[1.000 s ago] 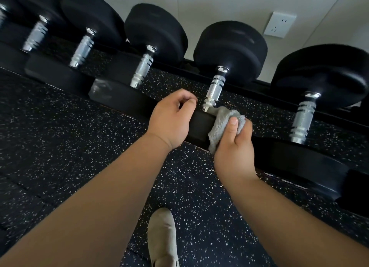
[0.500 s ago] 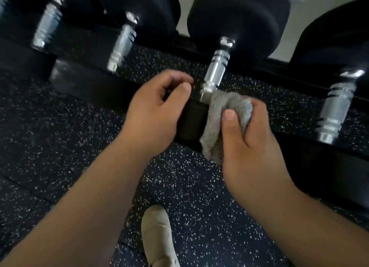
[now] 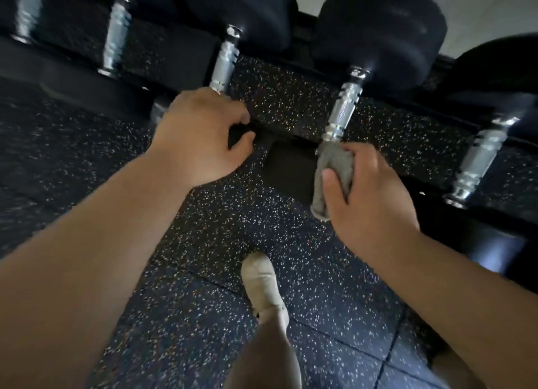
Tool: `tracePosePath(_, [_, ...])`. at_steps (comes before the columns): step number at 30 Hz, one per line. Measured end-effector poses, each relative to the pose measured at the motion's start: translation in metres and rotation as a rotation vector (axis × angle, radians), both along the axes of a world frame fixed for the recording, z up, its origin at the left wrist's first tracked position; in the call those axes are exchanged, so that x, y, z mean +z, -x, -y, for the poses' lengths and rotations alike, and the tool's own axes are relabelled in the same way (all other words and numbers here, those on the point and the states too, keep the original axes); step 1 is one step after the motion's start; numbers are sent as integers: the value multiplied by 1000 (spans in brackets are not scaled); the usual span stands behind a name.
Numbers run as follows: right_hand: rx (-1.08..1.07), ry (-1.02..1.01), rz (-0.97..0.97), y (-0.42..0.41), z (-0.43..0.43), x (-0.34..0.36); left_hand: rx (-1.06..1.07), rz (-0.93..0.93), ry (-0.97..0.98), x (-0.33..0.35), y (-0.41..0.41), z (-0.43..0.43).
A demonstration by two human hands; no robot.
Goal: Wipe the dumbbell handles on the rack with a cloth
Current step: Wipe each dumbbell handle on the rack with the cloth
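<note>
Right grip [image 3: 369,196] tight round cloth [image 3: 334,167] at handle [image 3: 343,106] base; left grip [image 3: 201,135] curled round neighbouring dumbbell's near head [image 3: 241,133] on rack [image 3: 291,103].

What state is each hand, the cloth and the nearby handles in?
left hand: grips near dumbbell head, fingers curled.
right hand: holds cloth, thumb on top.
cloth: bunched, at centre handle's near end.
centre handle: racked, bare, not wrapped.
right handle: racked, bare, untouched.

Cloth [image 3: 334,170] grey, fuzzy; handles [image 3: 343,109] shiny knurled metal; dumbbell heads [image 3: 378,30] matt black; floor [image 3: 233,228] speckled rubber.
</note>
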State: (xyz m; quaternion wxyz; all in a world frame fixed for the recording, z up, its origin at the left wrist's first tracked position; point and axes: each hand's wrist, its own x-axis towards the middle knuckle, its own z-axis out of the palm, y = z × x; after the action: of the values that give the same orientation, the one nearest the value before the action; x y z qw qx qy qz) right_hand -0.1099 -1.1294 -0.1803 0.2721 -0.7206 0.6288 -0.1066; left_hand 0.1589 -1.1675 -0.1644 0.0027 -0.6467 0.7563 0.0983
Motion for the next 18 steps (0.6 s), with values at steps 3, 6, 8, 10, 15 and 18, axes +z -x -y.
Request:
tracePosePath(3, [90, 62, -129, -42, 10, 7, -184, 163, -138, -8, -17, 13])
tracePosePath(6, [104, 58, -119, -59, 12, 10, -248, 197, -144, -9, -17, 30])
tracePosePath(8, [39, 13, -73, -49, 8, 11, -268, 202, -116, -7, -15, 38])
tracePosePath(10, [-59, -39, -70, -30, 0, 9, -287, 236, -99, -9, -14, 40])
tracePosePath(15, [-269, -109, -74, 0, -7, 3, -251, 279, -85, -17, -9, 40])
tracePosePath(18, [-283, -15, -62, -14, -8, -3, -244, 263, -47, -20, -9, 41])
